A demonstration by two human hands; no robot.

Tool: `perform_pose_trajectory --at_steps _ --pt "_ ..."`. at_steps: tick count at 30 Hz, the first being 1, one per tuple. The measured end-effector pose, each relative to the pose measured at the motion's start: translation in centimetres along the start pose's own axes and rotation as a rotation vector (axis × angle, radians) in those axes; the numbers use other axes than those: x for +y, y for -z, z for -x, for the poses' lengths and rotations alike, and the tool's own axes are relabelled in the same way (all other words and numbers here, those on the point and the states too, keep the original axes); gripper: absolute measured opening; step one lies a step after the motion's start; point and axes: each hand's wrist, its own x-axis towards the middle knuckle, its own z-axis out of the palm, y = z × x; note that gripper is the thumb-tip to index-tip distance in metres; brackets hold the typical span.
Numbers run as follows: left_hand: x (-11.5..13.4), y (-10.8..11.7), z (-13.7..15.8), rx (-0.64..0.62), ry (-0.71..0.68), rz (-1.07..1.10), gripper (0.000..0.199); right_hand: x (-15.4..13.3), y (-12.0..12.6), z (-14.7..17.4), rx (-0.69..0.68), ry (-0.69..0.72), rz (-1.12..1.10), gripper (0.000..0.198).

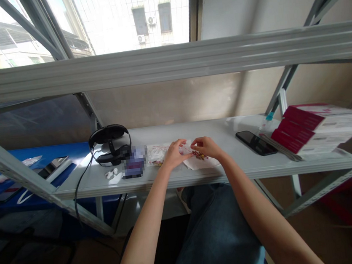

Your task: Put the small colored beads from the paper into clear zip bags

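My left hand (175, 154) is over the shelf with its thumb and fingers drawn together in a pinch. Close beside it on the right, my right hand (207, 146) also pinches, fingertips turned toward the left hand. A thin reddish string (189, 152) shows faintly between them; which fingers grip it is too small to tell. Under the right hand, several small red, brown and yellow beads (201, 155) lie on a sheet of white paper (200, 163). A clear plastic bag (157, 154) with some small coloured pieces lies just left of my left hand.
Black headphones (112, 156), white earbuds (112, 173) and a blurred-out phone (134, 164) sit to the left. On the right are a black phone (256, 143), a clear bottle (269, 124) and stacked magenta-and-white boxes (309, 127). A metal beam (168, 63) crosses above the shelf.
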Motion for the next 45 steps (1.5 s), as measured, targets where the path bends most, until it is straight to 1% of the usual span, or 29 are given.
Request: perform_pose_trajectory --at_steps 4,8,10,13,15,20,26,28,31,34,40,43,45 --pt "0.0 0.0 0.0 0.007 -0.001 0.008 0.054 -0.5 -0.5 -0.4 0.003 0.007 0.002 0.027" --pt "0.0 0.0 -0.1 0.005 -0.004 0.018 0.054 -0.1 0.2 0.0 -0.036 -0.05 0.011 0.025" --pt "-0.1 0.0 -0.1 0.004 -0.006 0.019 0.054 0.4 0.7 0.4 -0.099 -0.064 0.0 0.023" --pt "-0.3 -0.1 -0.1 0.011 -0.014 0.014 0.054 1.0 1.2 0.9 -0.239 -0.076 -0.022 0.021" --pt "-0.5 -0.1 -0.1 0.016 -0.025 0.006 0.056 1.1 1.3 1.0 -0.278 -0.08 0.015 0.021" --pt "-0.5 0.0 -0.1 0.018 -0.033 -0.003 0.055 0.9 1.2 0.8 -0.275 -0.058 0.142 0.019" --pt "-0.3 0.0 -0.1 0.015 -0.022 -0.009 0.055 0.2 1.1 0.8 -0.258 -0.098 0.234 0.016" --pt "-0.4 -0.1 -0.1 0.019 -0.028 -0.011 0.055 0.0 1.0 0.8 -0.258 -0.1 0.22 0.015" --pt "-0.5 -0.1 -0.1 0.019 -0.029 -0.007 0.056 0.0 0.9 0.7 -0.241 -0.142 0.186 0.018" --pt "-0.6 -0.1 -0.1 0.019 -0.035 -0.003 0.057 0.0 0.9 0.7 -0.231 -0.167 0.212 0.02" --pt "-0.6 0.0 -0.1 0.018 -0.057 -0.006 0.057 -0.3 1.0 1.0 -0.25 -0.116 0.273 0.017" --pt "-0.6 -0.1 -0.1 0.012 -0.05 0.001 0.057 -0.3 1.0 0.9 -0.232 -0.119 0.228 0.017" --pt "-0.6 -0.1 -0.1 0.013 -0.044 0.009 0.057 -0.2 0.8 0.7 -0.187 -0.144 0.156 0.021"
